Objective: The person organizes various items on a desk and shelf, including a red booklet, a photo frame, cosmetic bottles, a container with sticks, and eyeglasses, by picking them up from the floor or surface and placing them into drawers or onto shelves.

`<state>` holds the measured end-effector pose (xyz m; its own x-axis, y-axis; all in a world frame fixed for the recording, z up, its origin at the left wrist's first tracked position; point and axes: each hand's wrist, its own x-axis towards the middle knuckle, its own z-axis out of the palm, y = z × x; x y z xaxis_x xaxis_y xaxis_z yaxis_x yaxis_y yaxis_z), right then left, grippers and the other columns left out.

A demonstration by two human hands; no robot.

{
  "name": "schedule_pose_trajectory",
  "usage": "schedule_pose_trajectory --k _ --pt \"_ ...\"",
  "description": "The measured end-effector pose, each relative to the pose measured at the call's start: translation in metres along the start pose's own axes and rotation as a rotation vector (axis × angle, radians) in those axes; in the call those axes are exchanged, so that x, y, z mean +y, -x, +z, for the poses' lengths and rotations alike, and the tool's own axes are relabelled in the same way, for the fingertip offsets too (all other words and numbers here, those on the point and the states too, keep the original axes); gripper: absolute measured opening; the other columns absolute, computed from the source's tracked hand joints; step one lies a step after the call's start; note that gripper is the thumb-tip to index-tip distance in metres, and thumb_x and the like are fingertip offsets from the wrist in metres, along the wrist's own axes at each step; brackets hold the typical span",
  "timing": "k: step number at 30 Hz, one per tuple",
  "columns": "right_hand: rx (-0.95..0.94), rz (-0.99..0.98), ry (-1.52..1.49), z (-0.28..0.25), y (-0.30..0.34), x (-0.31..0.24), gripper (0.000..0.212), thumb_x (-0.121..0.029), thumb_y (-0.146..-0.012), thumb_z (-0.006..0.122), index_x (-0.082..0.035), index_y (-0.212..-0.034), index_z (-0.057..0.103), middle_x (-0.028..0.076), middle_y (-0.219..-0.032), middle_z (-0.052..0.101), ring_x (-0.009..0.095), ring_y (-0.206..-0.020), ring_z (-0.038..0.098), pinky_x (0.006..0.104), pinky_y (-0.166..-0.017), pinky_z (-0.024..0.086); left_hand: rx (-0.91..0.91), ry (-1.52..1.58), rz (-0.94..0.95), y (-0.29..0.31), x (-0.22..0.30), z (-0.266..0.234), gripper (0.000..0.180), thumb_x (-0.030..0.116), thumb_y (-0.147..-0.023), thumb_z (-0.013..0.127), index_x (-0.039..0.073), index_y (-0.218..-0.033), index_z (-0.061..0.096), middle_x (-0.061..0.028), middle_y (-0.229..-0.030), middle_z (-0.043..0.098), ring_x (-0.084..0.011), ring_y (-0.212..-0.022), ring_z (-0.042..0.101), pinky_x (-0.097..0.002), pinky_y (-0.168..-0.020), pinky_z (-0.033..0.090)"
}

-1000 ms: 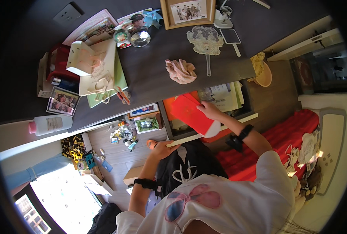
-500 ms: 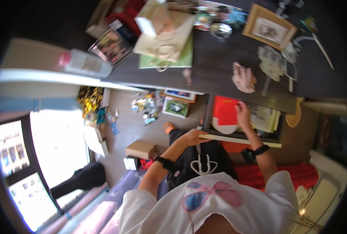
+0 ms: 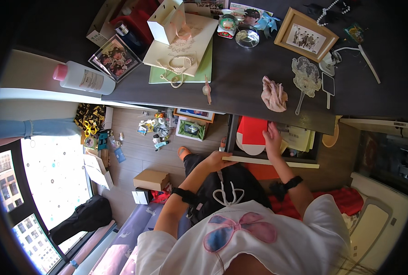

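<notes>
A drawer (image 3: 272, 159) with a pale front edge is pulled out from under the dark desk. My left hand (image 3: 214, 162) is closed around the left end of its front. Inside the drawer, the fingers of my right hand (image 3: 272, 141) pinch the right edge of a red paper envelope (image 3: 253, 132). The fingertips are partly hidden against the envelope. More red paper and a round white piece (image 3: 250, 149) show beneath it. To the right of my hand lie pale green and yellowish papers (image 3: 299, 138).
On the desk (image 3: 240, 73) are a crumpled pink cloth (image 3: 273, 94), a lace hand fan (image 3: 305, 80), a picture frame (image 3: 306, 35), paper bags (image 3: 185, 41) and a white bottle with a pink cap (image 3: 85, 78). Small items (image 3: 157, 129) and a cardboard box (image 3: 151, 179) stand on the floor.
The whole view has shifted, so things sit farther left and look sharper. My right hand's fingers have drawn closer together at the red envelope's edge. My left hand keeps its place on the drawer.
</notes>
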<state>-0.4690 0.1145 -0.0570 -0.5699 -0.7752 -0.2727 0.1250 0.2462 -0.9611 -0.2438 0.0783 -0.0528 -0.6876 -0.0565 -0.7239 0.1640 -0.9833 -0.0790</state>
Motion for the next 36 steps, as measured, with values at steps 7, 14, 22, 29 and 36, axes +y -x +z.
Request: schedule_pose_trajectory --k 7,14,22,29,36 --pt "-0.619 -0.801 1.161 0.027 0.043 -0.066 0.044 -0.015 -0.072 0.059 -0.005 -0.114 0.049 0.011 -0.130 0.034 0.031 -0.122 0.028 0.0481 -0.098 0.024 -0.160 -0.389 0.387 -0.035 -0.020 -0.049 0.027 0.010 -0.073 0.064 -0.002 -0.096 0.054 -0.0142 -0.095 0.056 -0.0245 -0.090 0.056 -0.0299 -0.078 0.047" --pt "-0.718 -0.819 1.141 0.033 0.023 -0.034 0.048 -0.023 -0.079 0.057 -0.002 -0.119 0.041 0.014 -0.132 0.030 0.031 -0.123 0.026 0.0483 -0.097 0.024 -0.171 -0.254 0.370 -0.038 -0.021 -0.049 0.023 0.013 -0.069 0.069 0.001 -0.086 0.060 -0.0106 -0.084 0.060 -0.0192 -0.087 0.057 -0.0271 -0.074 0.047" --pt "-0.975 -0.419 1.045 0.007 0.062 -0.026 0.031 -0.007 -0.075 0.053 -0.001 -0.106 0.050 0.018 -0.103 0.053 0.032 -0.094 0.051 0.0385 -0.077 0.043 0.176 -1.358 0.678 0.011 0.003 0.014 0.019 0.020 -0.075 0.062 0.001 -0.077 0.060 -0.0179 -0.090 0.058 -0.0282 -0.098 0.050 -0.0294 -0.076 0.044" --pt "-0.802 -0.390 1.078 0.016 0.011 -0.020 0.039 -0.009 -0.082 0.045 -0.002 -0.120 0.040 0.019 -0.113 0.050 0.034 -0.102 0.048 0.0387 -0.083 0.041 -0.192 0.146 0.503 0.057 0.011 -0.057 0.040 0.018 -0.086 0.037 0.004 -0.124 0.034 -0.0176 -0.127 0.037 -0.0314 -0.117 0.036 -0.0430 -0.094 0.032" --pt "-0.608 -0.500 1.141 0.037 -0.037 -0.019 0.040 -0.006 -0.077 0.049 -0.001 -0.116 0.041 0.017 -0.115 0.048 0.033 -0.106 0.044 0.0389 -0.090 0.034 0.012 0.426 0.699 0.151 -0.002 -0.178 0.040 0.019 -0.085 0.035 0.005 -0.123 0.034 -0.0134 -0.124 0.041 -0.0248 -0.112 0.042 -0.0375 -0.092 0.035"
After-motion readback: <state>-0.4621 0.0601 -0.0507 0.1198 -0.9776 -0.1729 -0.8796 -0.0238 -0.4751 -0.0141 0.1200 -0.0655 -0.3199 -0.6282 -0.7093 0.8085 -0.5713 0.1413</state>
